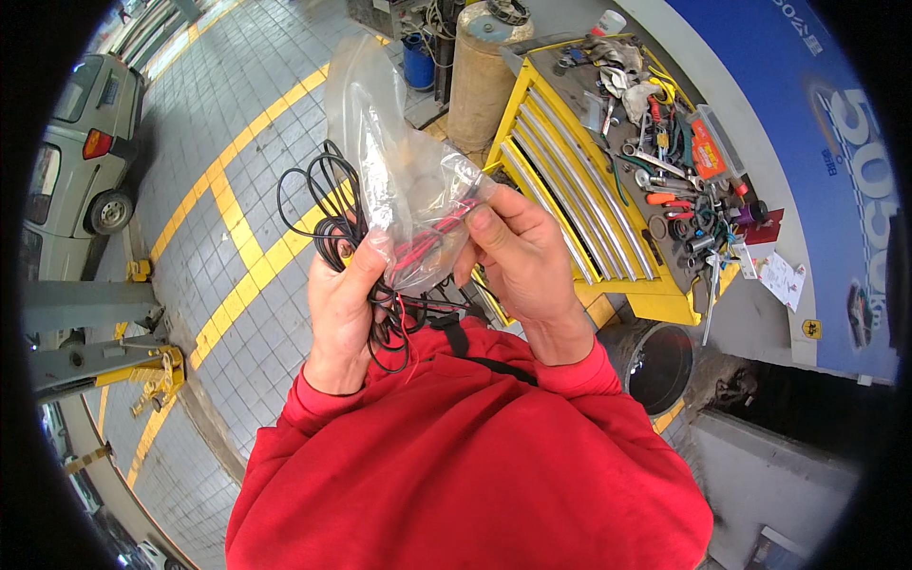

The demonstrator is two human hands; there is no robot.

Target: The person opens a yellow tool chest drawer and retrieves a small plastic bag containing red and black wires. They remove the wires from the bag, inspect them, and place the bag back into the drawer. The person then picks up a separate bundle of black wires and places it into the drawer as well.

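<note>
Both of my hands are raised in front of my red sweater. My left hand point(344, 302) is closed around a coiled black cable point(334, 215) and the lower left edge of a clear plastic bag point(380, 152). Loops of the cable hang out above and below that hand. Thumb and fingers of my right hand point(518, 249) pinch the bag's right edge. Inside or behind the clear film, red wires point(425, 243) run between the two hands; I cannot tell which. A thin red wire dangles below my left hand.
To the right stands a yellow tool cabinet point(660, 306) with tools heaped on top. Behind it are a tan cylindrical tank point(483, 76) and a blue bucket point(418, 63). A black-mouthed drum point(660, 369) is at lower right. On the left are a parked car point(71, 180) and a lift arm point(90, 306).
</note>
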